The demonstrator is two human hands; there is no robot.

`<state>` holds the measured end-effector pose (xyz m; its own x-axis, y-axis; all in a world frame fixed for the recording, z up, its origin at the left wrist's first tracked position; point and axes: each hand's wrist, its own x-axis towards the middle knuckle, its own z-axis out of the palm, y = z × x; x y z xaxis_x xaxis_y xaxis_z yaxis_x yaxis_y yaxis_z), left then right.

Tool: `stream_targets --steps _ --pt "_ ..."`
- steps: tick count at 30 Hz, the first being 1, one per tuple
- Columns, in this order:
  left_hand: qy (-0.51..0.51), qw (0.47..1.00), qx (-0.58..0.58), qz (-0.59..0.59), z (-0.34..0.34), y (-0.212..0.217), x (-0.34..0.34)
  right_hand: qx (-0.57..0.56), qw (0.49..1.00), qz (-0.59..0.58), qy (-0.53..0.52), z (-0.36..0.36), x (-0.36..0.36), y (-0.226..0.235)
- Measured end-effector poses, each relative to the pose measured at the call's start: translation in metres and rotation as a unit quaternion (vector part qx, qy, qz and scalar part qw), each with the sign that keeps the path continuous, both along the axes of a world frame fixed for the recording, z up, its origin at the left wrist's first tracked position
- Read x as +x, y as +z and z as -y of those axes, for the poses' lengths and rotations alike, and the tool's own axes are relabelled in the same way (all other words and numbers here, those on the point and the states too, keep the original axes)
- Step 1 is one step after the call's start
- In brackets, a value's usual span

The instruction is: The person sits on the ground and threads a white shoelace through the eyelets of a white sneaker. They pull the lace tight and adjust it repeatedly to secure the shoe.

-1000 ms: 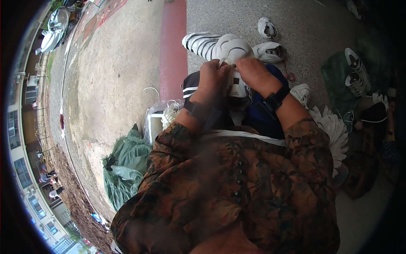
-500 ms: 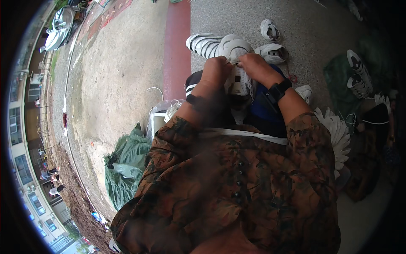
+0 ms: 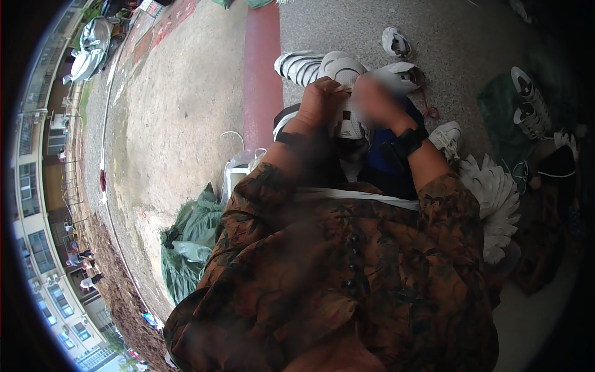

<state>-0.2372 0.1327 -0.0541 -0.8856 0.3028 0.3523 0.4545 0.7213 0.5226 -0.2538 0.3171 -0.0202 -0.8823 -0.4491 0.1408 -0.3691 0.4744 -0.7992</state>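
A white mesh shoe upper (image 3: 351,129) with a dark opening rests over my lap, between my two hands. My left hand (image 3: 320,101) has its fingers pinched together at the upper's left edge, where a bit of white shows at the fingertips. My right hand (image 3: 378,102) is at the other side of the same upper, smeared by motion, so its fingers cannot be read. Just beyond the hands lies a row of overlapping white shoe pieces (image 3: 302,67), and rounded white toe parts (image 3: 341,65) stand beside it.
White shoes (image 3: 396,43) lie on the grey ground ahead, near a red ring-shaped handle (image 3: 432,113). At my right are a fanned stack of white pieces (image 3: 493,201) and a green sheet (image 3: 496,105) with shoes. A green sack (image 3: 186,245) and white container (image 3: 235,177) sit left.
My right hand has moved slightly down and to the right, away from the left hand, and is blurred. The left hand stays pinched at the upper. The whole view has shifted a little.
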Motion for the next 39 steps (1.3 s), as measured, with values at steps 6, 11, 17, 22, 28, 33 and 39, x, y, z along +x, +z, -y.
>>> stream_targets --steps 6,11,17,22,28,33,39 --pt "0.16 0.967 0.074 0.182 -0.015 0.048 0.021 -0.008 0.997 -0.039 -0.063 0.005 0.01 0.0" --pt "0.051 0.985 -0.156 -0.058 -0.011 0.0 0.006 -0.005 0.993 -0.084 -0.089 0.01 0.011 -0.008" --pt "0.05 0.995 -0.058 0.062 -0.004 0.009 0.012 -0.045 0.996 -0.048 -0.068 0.004 0.013 -0.004" --pt "0.082 0.988 -0.13 -0.006 -0.011 -0.008 0.012 -0.056 0.996 -0.04 -0.063 0.004 0.016 -0.006" --pt "0.08 0.995 -0.037 0.036 -0.014 0.016 0.01 -0.049 0.992 -0.075 -0.093 0.013 0.016 -0.009" --pt "0.099 0.948 0.183 0.242 -0.009 0.04 0.009 0.003 0.995 -0.073 -0.071 0.014 0.014 -0.005" --pt "0.054 0.959 0.186 0.208 -0.002 0.039 0.008 0.044 0.993 -0.099 -0.038 0.008 0.003 -0.007"
